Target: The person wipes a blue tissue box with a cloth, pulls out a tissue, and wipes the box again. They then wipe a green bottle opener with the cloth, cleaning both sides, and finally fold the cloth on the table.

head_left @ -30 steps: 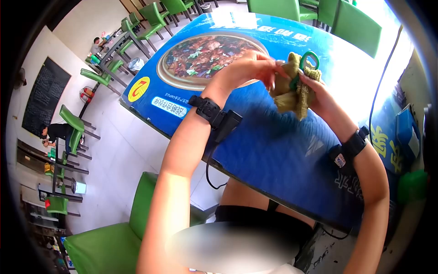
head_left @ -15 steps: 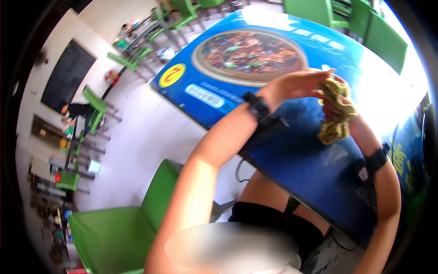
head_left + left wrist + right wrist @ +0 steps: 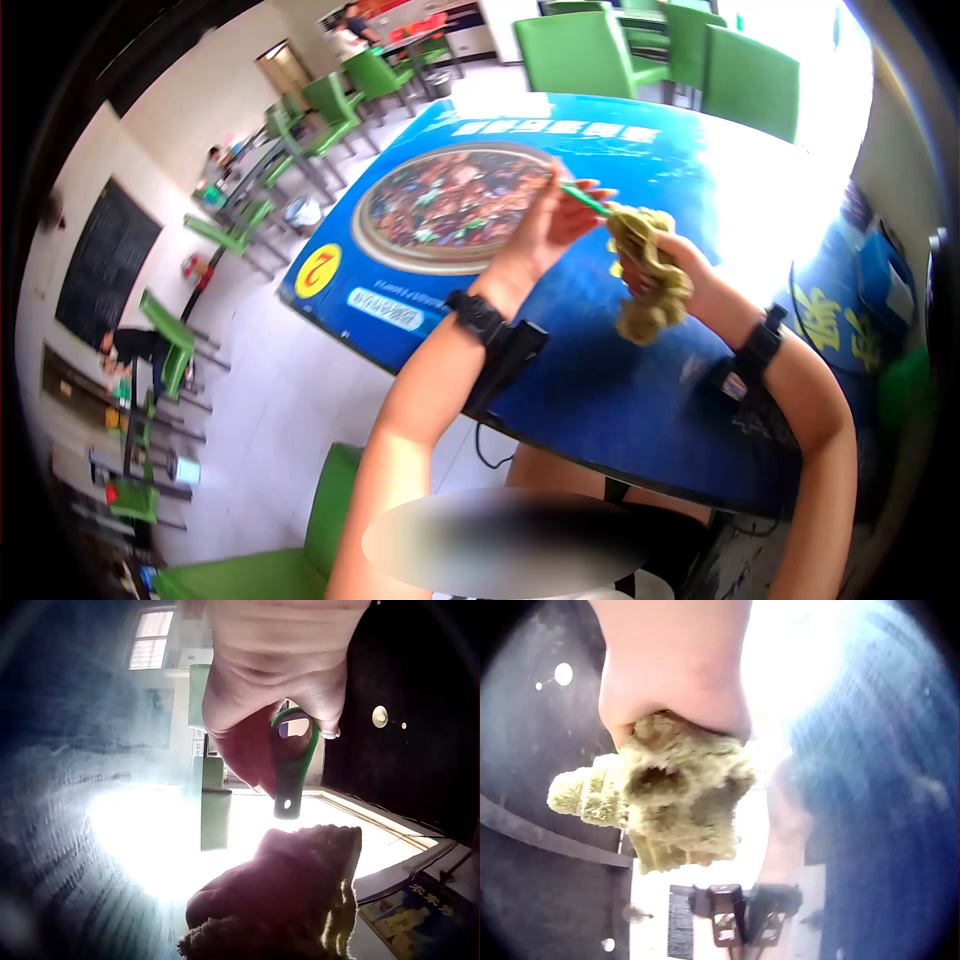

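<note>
My left hand [image 3: 552,222] pinches a green-edged tool [image 3: 585,198] by its looped end, left of a bunched olive-green cloth [image 3: 652,285]. In the left wrist view the tool [image 3: 288,784] shows a loop between thumb and fingers and a small hole at its far end, with a gap to the cloth [image 3: 277,900]. My right hand [image 3: 700,285] grips the cloth above the table. Folds of the cloth [image 3: 690,799] hang below the right hand [image 3: 676,671] in the right wrist view, hiding its fingertips.
Both hands are over a blue table [image 3: 560,390] printed with a food picture. A green chair [image 3: 250,572] stands at the near left, and more green chairs [image 3: 575,55] stand beyond the far edge. A blue box [image 3: 885,275] is at the right.
The green tool, earlier with its loop at the cloth's top, is now in my left hand, which has moved left from the cloth. The cloth hangs differently in my right hand. The head view has shifted.
</note>
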`<action>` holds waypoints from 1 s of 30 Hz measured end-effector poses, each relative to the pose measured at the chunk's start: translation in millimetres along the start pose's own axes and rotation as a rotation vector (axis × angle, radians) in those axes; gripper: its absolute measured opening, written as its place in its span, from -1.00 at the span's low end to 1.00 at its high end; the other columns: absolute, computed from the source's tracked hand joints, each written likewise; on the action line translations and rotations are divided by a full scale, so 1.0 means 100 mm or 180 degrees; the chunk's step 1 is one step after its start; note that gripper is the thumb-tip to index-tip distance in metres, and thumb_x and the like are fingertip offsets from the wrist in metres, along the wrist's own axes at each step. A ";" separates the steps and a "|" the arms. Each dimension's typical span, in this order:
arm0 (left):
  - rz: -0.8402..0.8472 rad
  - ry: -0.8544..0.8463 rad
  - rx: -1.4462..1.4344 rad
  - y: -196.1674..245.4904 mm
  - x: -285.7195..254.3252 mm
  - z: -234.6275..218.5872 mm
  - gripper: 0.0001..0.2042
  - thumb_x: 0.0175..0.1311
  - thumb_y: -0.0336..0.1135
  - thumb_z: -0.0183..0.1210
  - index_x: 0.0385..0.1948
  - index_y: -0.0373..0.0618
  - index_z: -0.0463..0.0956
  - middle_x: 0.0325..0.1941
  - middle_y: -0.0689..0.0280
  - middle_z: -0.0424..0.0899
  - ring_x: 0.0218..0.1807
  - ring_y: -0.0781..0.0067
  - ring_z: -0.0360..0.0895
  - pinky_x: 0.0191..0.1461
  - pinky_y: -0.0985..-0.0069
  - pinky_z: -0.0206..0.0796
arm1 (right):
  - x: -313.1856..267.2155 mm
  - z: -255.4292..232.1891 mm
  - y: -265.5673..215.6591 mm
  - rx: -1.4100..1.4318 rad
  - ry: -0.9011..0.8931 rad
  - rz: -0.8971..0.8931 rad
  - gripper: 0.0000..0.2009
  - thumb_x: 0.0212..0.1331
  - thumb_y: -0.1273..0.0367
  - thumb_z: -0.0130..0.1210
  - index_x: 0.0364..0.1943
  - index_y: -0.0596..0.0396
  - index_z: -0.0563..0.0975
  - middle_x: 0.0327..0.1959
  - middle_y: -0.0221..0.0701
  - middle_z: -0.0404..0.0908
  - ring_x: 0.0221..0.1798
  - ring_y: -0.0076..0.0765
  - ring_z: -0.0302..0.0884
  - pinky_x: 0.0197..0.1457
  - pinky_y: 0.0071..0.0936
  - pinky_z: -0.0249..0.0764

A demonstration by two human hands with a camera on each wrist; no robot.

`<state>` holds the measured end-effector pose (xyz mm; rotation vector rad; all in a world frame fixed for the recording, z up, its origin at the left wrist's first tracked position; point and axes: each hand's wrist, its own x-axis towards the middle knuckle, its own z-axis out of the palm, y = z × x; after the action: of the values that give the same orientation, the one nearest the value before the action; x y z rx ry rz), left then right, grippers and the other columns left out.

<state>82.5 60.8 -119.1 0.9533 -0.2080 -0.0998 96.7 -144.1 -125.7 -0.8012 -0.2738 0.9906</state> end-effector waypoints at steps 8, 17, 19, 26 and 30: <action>-0.0057 -0.0301 0.0351 0.12 -0.05 0.17 -0.30 0.14 0.17 0.00 0.15 -0.26 0.19 0.10 0.11 0.41 0.02 0.35 0.47 0.04 0.48 0.37 | -0.06 -0.01 -0.57 -0.1587 0.0373 -0.0629 -0.71 0.11 0.35 0.05 -0.11 0.23 0.43 -0.21 -0.29 0.56 -0.23 -0.41 0.56 -0.14 -0.51 0.52; -0.0064 -0.0745 0.0711 0.16 -0.17 0.36 -0.34 0.22 0.18 -0.14 0.13 -0.27 0.19 0.05 0.07 0.43 0.05 0.20 0.45 0.13 0.43 0.32 | -0.25 0.28 -0.68 -0.2661 0.1140 -0.3006 -0.70 0.10 0.26 0.10 -0.14 0.13 0.47 -0.27 -0.34 0.57 -0.24 -0.55 0.53 -0.20 -0.55 0.47; -0.0103 -0.0909 0.0779 0.12 -0.19 0.41 -0.42 0.27 0.14 -0.20 0.10 -0.20 0.25 0.06 0.03 0.43 0.07 0.14 0.44 0.18 0.35 0.27 | -0.26 0.41 -0.51 -0.3013 0.1177 -0.3017 -0.69 0.05 0.35 0.13 -0.10 0.15 0.44 -0.23 -0.26 0.56 -0.18 -0.36 0.54 -0.11 -0.45 0.45; 0.0466 -0.0312 0.0574 0.20 -0.21 0.35 -0.43 0.22 0.13 -0.07 -0.01 -0.26 0.29 -0.12 0.21 0.51 -0.05 0.41 0.50 -0.01 0.52 0.41 | -0.16 0.50 -0.18 -0.5056 0.0083 -0.4036 -0.59 -0.06 0.47 0.15 -0.02 0.06 0.43 -0.06 -0.23 0.51 0.07 -0.12 0.40 0.13 -0.27 0.33; 0.0669 -0.0014 0.0486 0.20 -0.22 0.48 -0.44 0.23 0.12 -0.09 0.00 -0.25 0.26 -0.03 0.15 0.48 -0.04 0.40 0.50 -0.04 0.53 0.42 | -0.27 0.50 -0.18 -0.4267 0.0389 -0.3355 -0.65 -0.05 0.51 0.11 -0.07 0.07 0.48 -0.25 -0.24 0.57 -0.19 -0.17 0.53 -0.10 -0.40 0.45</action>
<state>50.6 38.3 -78.6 1.0775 -0.3221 0.1087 65.9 -148.0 -74.7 -1.6300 -1.1659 -0.3897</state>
